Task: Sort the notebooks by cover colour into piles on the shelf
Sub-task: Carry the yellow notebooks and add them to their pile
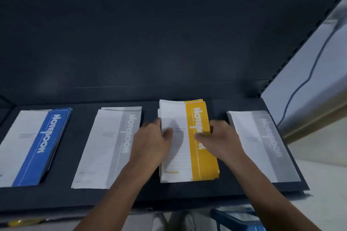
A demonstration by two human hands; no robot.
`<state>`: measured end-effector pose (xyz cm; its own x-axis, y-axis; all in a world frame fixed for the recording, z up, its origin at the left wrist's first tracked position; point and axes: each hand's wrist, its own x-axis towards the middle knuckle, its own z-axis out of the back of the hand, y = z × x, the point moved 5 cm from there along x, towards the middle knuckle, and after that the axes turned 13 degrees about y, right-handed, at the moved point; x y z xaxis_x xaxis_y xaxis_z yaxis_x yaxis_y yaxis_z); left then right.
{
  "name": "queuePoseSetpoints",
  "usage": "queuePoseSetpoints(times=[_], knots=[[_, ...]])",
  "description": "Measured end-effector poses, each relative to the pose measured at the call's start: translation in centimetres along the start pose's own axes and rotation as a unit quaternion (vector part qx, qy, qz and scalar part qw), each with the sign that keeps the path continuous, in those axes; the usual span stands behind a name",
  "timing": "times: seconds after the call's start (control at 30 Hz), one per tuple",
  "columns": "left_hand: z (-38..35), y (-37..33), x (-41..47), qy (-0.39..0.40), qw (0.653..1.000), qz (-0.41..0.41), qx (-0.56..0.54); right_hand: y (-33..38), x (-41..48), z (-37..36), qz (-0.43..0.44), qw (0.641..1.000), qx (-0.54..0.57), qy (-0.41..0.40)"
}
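Here both hands — left (152, 140), right (217, 138) — clasp the yellow pile's (203, 155) opposite edges on the shelf (146, 196).

Light: dim, brighter at the right wall (309, 73)
Shadow: left hand (152, 142) darkened yellow pile (189, 140)
Focus: soft throughout
Edges: bowed

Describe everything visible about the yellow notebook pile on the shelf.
The pile of yellow-and-white paper notebooks lies flat on the dark shelf, third from the left, between two grey-striped piles. The top cover is white on the left with a yellow band on the right bearing white lettering. Lower copies peek out slightly at the edges. The left hand presses its left edge; the right hand grips its right edge.
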<state>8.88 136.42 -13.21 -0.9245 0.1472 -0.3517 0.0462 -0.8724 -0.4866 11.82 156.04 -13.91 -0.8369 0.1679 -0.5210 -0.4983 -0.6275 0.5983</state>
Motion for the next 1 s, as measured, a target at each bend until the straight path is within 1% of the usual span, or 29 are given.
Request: queuePoseSetpoints(times=[0.1, 0.17, 0.3, 0.4, 0.5, 0.57, 0.63, 0.8, 1.0], knots=[[0.1, -0.2, -0.3, -0.018, 1.000, 0.013, 0.019, 0.7, 0.4, 0.1, -0.008, 0.991, -0.136, -0.007], [0.1, 0.1, -0.4, -0.025, 0.999, 0.025, 0.019, 1.0, 0.6, 0.0, 0.004, 0.982, -0.186, -0.009], [-0.3, 0.8, -0.7, -0.020, 0.999, 0.027, -0.019, 1.1, 0.6, 0.0, 0.006, 0.977, -0.212, -0.002], [-0.4, 1.1, -0.7, -0.021, 0.999, 0.027, -0.026, 1.3, 0.1, 0.1, 0.004, 0.972, -0.237, 0.002], [0.1, 1.1, -0.8, -0.034, 0.999, 0.027, -0.032, 2.2, -0.6, 0.1, 0.024, 0.958, -0.286, -0.026], [1.3, 1.6, -1.3, -0.054, 0.997, 0.021, -0.046, 3.7, -0.9, 0.2, 0.056, 0.952, -0.297, -0.052], [2.9, 2.9, -1.8, -0.085, 0.995, 0.015, -0.058, 6.0, -1.2, -0.3, 0.103, 0.949, -0.292, -0.057], [8.1, 8.6, -4.5, -0.155, 0.985, 0.033, -0.074, 12.9, -2.3, -4.2, 0.220, 0.940, -0.261, -0.019], [15.0, 18.7, -9.5, -0.227, 0.967, 0.054, -0.098, 21.9, -5.2, -12.1, 0.314, 0.916, -0.248, 0.021]])
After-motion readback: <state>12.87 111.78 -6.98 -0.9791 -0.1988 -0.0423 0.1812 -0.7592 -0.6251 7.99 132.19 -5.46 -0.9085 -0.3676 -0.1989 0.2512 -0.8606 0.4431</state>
